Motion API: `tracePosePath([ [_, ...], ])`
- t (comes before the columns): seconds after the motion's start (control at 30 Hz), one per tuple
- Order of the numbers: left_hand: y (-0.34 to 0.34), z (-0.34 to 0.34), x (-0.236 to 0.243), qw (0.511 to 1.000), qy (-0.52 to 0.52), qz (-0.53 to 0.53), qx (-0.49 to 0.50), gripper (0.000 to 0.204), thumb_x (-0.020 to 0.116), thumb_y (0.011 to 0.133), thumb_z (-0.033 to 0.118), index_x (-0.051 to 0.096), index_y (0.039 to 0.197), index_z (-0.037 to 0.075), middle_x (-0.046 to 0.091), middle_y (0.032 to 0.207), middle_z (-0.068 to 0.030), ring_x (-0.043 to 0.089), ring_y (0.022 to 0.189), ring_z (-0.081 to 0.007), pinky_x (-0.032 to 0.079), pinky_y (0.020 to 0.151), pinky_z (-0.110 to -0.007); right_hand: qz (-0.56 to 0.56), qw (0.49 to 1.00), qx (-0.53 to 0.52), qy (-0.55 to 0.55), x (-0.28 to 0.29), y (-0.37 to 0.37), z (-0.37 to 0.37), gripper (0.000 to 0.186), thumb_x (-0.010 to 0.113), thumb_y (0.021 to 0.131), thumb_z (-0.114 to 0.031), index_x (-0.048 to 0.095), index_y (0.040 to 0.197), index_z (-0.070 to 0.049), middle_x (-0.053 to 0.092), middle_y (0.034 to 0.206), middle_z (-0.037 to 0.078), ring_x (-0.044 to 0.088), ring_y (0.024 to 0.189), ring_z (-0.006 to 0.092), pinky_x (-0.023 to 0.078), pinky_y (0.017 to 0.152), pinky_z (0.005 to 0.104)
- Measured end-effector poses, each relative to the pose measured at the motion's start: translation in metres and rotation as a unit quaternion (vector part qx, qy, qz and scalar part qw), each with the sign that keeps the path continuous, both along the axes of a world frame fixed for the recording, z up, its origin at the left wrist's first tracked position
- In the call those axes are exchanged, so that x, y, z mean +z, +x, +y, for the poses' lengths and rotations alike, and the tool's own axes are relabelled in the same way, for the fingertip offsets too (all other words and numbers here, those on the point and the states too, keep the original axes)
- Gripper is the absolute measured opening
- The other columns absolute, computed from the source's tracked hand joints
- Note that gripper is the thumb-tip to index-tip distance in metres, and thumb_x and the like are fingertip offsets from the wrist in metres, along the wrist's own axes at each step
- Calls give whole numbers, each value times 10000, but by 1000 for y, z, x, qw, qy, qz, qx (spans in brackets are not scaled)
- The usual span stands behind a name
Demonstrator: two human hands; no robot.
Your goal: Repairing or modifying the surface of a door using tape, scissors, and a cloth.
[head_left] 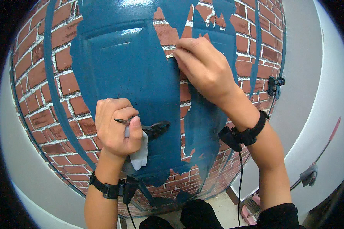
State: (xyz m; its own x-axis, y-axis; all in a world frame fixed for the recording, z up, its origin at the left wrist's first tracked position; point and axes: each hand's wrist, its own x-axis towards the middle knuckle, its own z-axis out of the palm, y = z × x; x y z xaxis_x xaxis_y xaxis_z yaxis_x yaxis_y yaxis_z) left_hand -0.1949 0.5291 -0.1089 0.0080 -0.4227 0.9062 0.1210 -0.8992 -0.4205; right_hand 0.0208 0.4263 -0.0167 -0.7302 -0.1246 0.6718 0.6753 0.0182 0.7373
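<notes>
A blue panelled door (114,72) fills the middle of the head view, partly covered by torn brick-patterned wallpaper (67,82). High up, my right hand (208,66) is closed in a pinch at a ragged strip edge, where a small pale curl of wallpaper (169,56) shows by the fingertips. Lower left, my left hand (116,124) is closed around a black tool (156,129), thin and pointed at one end, broad and dark at the other. Its exact kind is unclear. A folded white cloth or tissue (140,154) hangs from the same hand.
A black door handle or lock (274,86) juts out at the door's right edge. Grey-white walls (302,49) flank the door. A long thin rod with a grey cloth (309,175) leans at right, above a pink brush or dustpan (250,210). Cables hang from both wrist straps.
</notes>
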Motion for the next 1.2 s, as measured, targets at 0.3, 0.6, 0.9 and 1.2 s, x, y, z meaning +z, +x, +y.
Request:
tracePosePath([
  [0.3, -1, -1, 0, 1000, 2, 1, 9, 47, 601, 798, 80, 598, 803, 33, 598, 778, -127, 537, 655, -275, 412, 620, -387, 94, 992, 67, -55, -2, 0, -7, 142, 725, 809, -42, 669, 933, 1, 644, 981, 107, 653, 873, 278, 551, 785, 354],
  [0.6, -1, -1, -1, 1000, 1, 5, 9, 50, 595, 794, 79, 597, 805, 30, 599, 778, -131, 538, 651, -274, 420, 626, -388, 81, 992, 71, -68, -2, -4, -2, 176, 756, 781, 14, 693, 944, -8, 640, 1017, 100, 661, 864, 251, 558, 741, 317],
  [0.9, -3, -1, 0, 1000, 1, 4, 11, 58, 598, 795, 89, 598, 811, 33, 599, 780, -127, 543, 660, -272, 420, 627, -387, 100, 986, 93, -90, -7, -7, 1, 167, 751, 788, 14, 679, 936, -11, 625, 1073, 117, 647, 931, 263, 553, 762, 325],
  [1.2, -2, 0, -1, 1000, 4, 12, 10, 59, 602, 805, 98, 597, 812, 40, 594, 781, -118, 540, 661, -273, 417, 631, -389, 166, 967, 147, -128, -13, -7, 2, 339, 767, 742, -4, 654, 1059, -42, 594, 1066, 113, 607, 922, 292, 515, 813, 369],
])
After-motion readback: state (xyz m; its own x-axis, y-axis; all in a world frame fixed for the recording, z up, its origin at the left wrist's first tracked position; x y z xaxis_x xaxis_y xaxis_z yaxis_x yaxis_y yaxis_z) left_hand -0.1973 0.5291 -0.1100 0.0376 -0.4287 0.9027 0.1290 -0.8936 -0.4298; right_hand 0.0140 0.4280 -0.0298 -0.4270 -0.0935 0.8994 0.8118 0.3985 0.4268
